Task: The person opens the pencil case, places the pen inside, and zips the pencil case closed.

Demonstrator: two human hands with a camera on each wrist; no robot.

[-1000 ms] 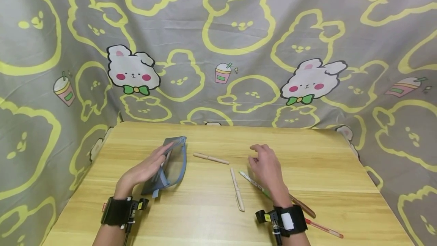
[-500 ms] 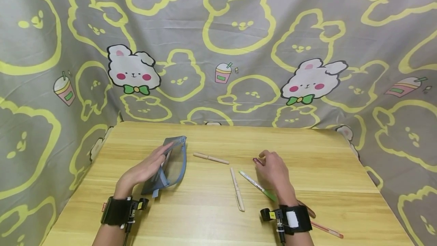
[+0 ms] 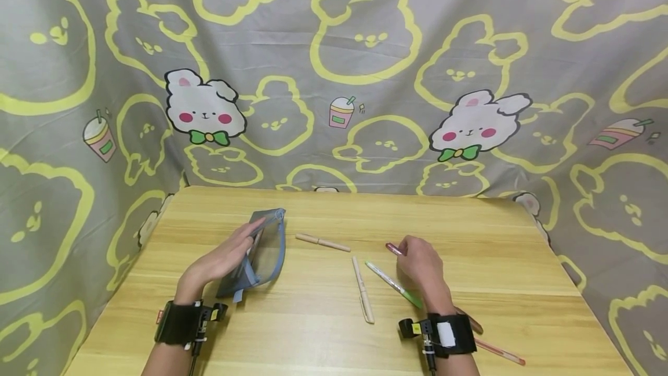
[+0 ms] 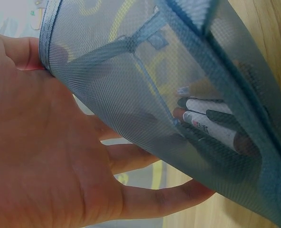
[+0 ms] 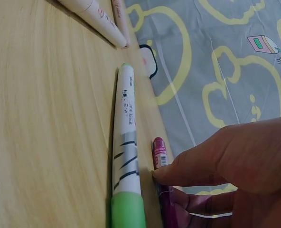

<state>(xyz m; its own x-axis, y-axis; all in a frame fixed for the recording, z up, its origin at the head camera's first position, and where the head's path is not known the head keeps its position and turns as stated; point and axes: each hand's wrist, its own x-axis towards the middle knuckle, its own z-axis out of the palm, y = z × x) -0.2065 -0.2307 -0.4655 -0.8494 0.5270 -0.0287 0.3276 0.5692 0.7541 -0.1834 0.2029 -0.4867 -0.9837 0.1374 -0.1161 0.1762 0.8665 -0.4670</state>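
At left on the table, a blue-grey mesh pencil case (image 3: pixel 271 248) gapes toward the right. My left hand (image 3: pixel 219 257) rests against its side, fingers extended. Through the mesh, the left wrist view shows white-barrelled markers (image 4: pixel 209 128) inside. My right hand (image 3: pixel 421 261) pinches a dark purple-red pen (image 5: pixel 160 154) between thumb and fingers, low over the table; part of the pen is hidden by the hand. Beside it lies a white and green marker (image 3: pixel 388 281). Left of that marker is a beige capped pen (image 3: pixel 362 292).
A second beige pen (image 3: pixel 322 242) lies between the case and the right hand. By the right wrist are a brown pen (image 3: pixel 475 324), partly covered, and a red pen (image 3: pixel 501 351). A patterned grey cloth (image 3: pixel 365 149) hangs along the table's back and sides.
My right hand has moved slightly right and toward me, and its fingers have closed on the purple-red pen. The left hand and the pencil case have stayed in place.
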